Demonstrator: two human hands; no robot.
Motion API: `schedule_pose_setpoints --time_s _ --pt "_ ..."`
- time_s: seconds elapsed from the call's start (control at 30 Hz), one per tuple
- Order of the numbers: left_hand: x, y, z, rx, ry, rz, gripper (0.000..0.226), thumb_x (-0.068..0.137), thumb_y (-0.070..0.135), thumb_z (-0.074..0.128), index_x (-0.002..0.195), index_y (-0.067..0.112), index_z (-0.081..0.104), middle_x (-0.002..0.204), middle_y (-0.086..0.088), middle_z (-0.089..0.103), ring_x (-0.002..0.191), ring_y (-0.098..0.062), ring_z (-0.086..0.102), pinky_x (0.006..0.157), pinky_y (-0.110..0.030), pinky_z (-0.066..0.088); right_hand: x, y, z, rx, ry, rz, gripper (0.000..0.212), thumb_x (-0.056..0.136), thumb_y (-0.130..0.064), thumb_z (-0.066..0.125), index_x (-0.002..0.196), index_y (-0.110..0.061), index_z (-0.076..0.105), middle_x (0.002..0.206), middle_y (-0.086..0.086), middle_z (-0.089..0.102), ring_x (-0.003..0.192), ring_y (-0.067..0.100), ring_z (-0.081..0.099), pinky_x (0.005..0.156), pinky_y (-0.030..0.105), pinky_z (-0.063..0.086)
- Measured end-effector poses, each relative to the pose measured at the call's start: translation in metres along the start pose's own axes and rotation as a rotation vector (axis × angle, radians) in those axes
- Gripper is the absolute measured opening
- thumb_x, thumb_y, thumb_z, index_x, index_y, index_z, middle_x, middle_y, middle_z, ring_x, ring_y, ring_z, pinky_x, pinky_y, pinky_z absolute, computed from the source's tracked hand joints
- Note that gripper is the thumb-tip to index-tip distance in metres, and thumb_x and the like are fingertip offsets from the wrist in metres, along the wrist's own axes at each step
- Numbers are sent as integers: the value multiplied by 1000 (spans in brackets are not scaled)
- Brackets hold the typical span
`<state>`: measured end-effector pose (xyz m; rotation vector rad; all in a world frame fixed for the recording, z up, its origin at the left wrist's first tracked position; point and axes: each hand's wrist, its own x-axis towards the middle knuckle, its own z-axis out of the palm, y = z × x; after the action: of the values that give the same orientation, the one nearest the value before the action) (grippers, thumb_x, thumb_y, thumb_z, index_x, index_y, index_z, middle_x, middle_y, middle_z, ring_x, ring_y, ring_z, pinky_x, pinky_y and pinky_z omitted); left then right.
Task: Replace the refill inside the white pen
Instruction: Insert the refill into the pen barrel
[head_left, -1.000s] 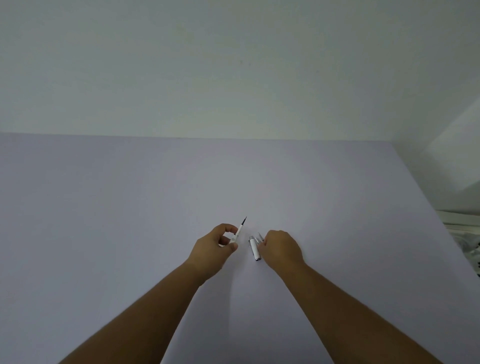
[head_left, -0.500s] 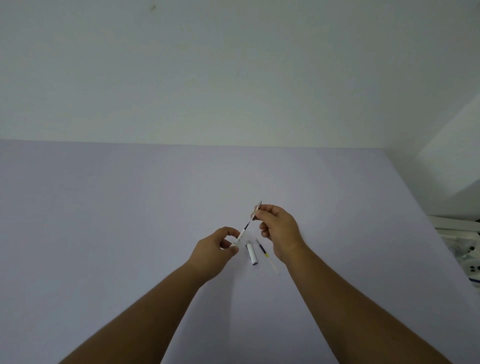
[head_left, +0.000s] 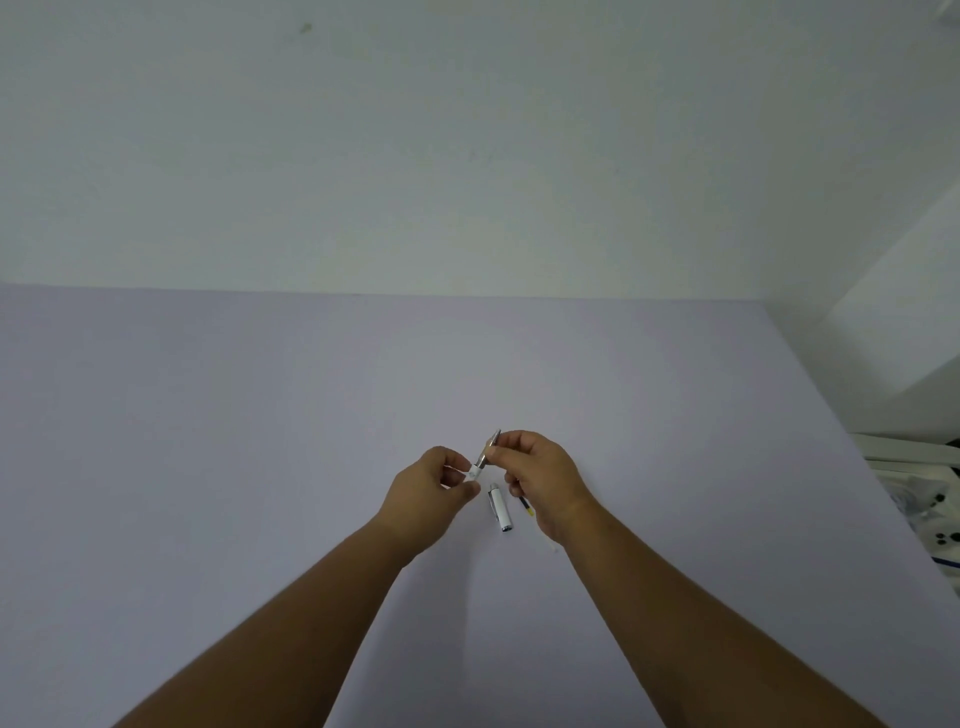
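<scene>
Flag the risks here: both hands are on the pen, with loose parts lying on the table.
1. The right hand pinches only the small silver tip section against the white barrel in the left hand; it could slip or go on crooked.
2. The white cylindrical cap lies loose on the table and may roll.
3. The old thin refill lies half hidden under the right hand, so it could get knocked.

A broad pale lavender table (head_left: 260, 467) fills the lower part of the head view, its far edge running straight across; behind it rises a plain off-white wall (head_left: 467, 156), marked by a small dark speck (head_left: 306, 27) near the top; at the right a white block-like corner (head_left: 904, 332) juts out beside the table; below it lies a clutter of white items (head_left: 930, 504), too blurred to identify.
</scene>
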<state>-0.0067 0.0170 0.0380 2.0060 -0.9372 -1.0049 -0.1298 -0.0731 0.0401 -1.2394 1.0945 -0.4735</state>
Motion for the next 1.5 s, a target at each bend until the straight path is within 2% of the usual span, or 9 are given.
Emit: schedule_pose_setpoints --time_s 0.33,0.53,0.67,0.73,0.83,1.0,1.17,1.33,1.5 --pt "-2 7 -2 37 44 85 11 84 25 65 77 29 58 72 10 59 63 -5 51 58 -18 39 -1 -6 -1 -41 -48 8 13 79 -33 69 76 -22 65 75 -4 60 58 10 46 54 23 39" --pt "-10 18 -7 34 35 94 7 84 22 65 80 24 60 81 4 65 80 -21 64 77 -42 58 -3 -14 1 -82 -11 36 38 73 -48 72 64 -17 53 57 -6 44 51 13 37 52 27 36" --pt "-14 24 -10 44 51 86 5 84 20 65 82 20 61 86 0 66 83 -29 65 77 -48 58 -7 -18 1 -21 -56 15 33 80 -45 66 89 -13 67 81 -1 62 60 14 43 57 26 40" --pt "-15 28 -11 51 48 85 7 83 18 66 80 21 60 87 -1 66 84 -30 65 77 -49 58 -8 -20 -1 3 -59 -1 16 82 -34 67 82 -18 68 77 -2 61 61 14 44 56 26 40" --pt "-18 33 -10 64 35 102 14 83 18 66 75 27 58 86 0 66 82 -27 65 77 -46 58 -8 -22 -2 -102 21 62 39 75 -47 70 65 -14 53 59 -3 45 52 14 38 52 25 38" --pt "-18 37 -9 39 57 90 6 82 17 67 82 19 62 89 -4 67 85 -29 66 79 -48 57 -11 -25 -8 -19 -69 29 25 81 -44 65 85 -19 67 88 4 62 70 17 48 66 31 45" --pt "-21 40 -10 42 50 105 8 82 18 67 80 22 61 86 -4 68 85 -27 66 79 -48 57 -14 -28 -5 -102 3 52 41 75 -52 68 74 -12 57 68 -1 53 57 15 43 56 27 41" --pt "-21 41 -15 62 73 107 8 83 18 67 80 22 60 85 -4 67 82 -27 65 79 -45 58 -18 -29 -2 38 -105 -16 8 86 -29 64 84 -22 67 87 1 62 71 14 51 63 26 45" --pt "-21 43 -12 75 69 123 6 82 19 67 82 20 61 85 -3 67 79 -24 65 77 -42 58 -17 -31 0 -60 11 52 39 77 -50 67 72 -14 56 71 0 54 61 15 45 57 27 41"
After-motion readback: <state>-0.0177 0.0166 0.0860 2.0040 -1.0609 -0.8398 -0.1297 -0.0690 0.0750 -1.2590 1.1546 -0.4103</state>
